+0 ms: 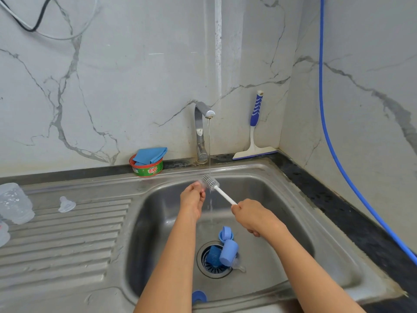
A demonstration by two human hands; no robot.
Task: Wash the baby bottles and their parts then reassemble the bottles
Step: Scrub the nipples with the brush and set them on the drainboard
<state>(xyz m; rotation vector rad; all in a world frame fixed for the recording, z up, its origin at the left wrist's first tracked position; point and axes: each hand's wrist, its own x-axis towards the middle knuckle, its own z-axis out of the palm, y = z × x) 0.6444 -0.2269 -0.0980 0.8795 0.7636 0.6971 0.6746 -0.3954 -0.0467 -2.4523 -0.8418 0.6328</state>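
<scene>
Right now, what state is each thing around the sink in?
Tap: running, thin stream.
Brush: head under the stream.
Right hand: grips the brush handle.
Left hand: fingertips at the bristles, blurred.
Blue cap: lying tipped at the drain.
Bottle: on the drainboard, wet with droplets.
Nipple: lying on the drainboard, detached.
Soap tub: open, blue cloth inside.

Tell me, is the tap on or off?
On: a thin stream falls from the tap onto the brush.

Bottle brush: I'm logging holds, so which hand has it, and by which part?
Right hand grips the bottle brush by the end of its white handle. Left hand is at the bristles; blur hides any grip.
</scene>
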